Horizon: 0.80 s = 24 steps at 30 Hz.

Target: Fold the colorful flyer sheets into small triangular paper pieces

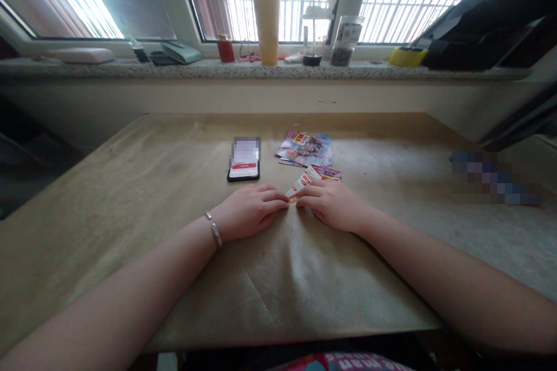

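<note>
A printed paper leaflet [306, 178], partly folded so that a white strip with red characters shows, lies on the table between my hands. My left hand [251, 208], with a silver bracelet at the wrist, pinches its near left corner with the fingers pressed together. My right hand [334, 204] covers the leaflet's near right part, its fingers bent down onto the fold. The colourful part of the sheet sticks out beyond my right knuckles. Just past it lies a small stack of pink and blue leaflets [307, 149]. A black-edged phone [244, 159] with its screen lit rests beyond my left hand.
A tan cloth [174, 185] covers the table. A blurred-out flat item [494, 177] lies far right. On the stone windowsill [195, 71] stand a tall yellow drink cup [266, 20], a red jar [225, 48], clear containers [346, 40] and a black bag [470, 29].
</note>
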{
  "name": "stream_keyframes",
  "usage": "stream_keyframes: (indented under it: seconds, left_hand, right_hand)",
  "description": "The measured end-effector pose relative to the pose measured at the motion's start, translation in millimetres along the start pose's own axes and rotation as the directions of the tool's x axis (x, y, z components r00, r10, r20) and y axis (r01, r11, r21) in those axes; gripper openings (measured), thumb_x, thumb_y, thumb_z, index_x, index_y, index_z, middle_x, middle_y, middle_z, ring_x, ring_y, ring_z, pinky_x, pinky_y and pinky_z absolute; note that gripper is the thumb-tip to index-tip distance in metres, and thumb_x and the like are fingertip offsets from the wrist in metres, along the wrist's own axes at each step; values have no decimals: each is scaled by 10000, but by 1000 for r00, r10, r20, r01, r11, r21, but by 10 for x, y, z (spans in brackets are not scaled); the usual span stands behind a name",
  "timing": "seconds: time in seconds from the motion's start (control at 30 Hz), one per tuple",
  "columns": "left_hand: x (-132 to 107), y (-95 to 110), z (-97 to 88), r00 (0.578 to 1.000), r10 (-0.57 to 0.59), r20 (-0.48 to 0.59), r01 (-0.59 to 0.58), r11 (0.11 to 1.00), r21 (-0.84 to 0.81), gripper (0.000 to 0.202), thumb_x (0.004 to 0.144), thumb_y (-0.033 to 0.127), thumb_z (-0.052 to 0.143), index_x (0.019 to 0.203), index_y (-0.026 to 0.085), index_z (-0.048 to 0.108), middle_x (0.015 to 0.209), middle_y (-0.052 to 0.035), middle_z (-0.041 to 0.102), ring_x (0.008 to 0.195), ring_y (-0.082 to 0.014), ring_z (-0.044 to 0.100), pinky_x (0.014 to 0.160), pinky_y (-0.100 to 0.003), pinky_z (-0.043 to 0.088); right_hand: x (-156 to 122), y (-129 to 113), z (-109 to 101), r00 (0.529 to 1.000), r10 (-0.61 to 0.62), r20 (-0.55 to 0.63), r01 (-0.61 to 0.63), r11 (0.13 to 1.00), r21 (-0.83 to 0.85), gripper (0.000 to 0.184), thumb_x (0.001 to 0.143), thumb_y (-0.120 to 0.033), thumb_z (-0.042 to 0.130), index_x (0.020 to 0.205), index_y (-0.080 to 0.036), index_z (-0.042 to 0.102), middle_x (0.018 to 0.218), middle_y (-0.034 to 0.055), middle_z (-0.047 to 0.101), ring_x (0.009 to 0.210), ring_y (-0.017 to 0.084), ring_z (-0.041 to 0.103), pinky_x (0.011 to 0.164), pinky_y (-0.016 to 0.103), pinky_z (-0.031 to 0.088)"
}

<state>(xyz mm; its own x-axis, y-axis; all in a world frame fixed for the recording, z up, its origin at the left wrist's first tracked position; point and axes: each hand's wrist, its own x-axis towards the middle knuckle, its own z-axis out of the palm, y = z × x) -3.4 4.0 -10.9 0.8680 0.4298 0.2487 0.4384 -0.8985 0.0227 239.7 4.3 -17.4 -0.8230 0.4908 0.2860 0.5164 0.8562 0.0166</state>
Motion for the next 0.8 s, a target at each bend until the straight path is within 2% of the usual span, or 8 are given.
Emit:
stream_keyframes:
  seconds: [0.13,0.33,0.8]
  left_hand:
    - [-5,-9,8,1000,-14,11,14,999,-41,296,891,157,444,1125,195,620,1116,-60,651,1002,-181,584,871,-332,505]
    - [-7,-18,-1,1000,-3,4,3,998,-61,306,878,147,456,1137,194,613,1106,-73,647,1000,-175,578,871,-322,503]
    - [33,18,12,998,-2,59,0,1000,29,336,906,208,450,1224,220,556,1136,-65,607,979,-211,525,865,-353,466]
  right_hand:
    - [-9,10,-29,1000,0,2,0,1000,12,292,820,-87,502,999,-210,697,986,60,696,921,203,580,787,322,444]
    - [-23,-5,-50,998,67,23,-67,997,35,282,835,-132,495,988,-230,711,958,70,688,887,196,581,772,319,437]
    - [-86,82,-92,995,70,66,-72,997,30,289,847,-131,469,976,-228,709,957,60,683,875,192,572,785,315,431]
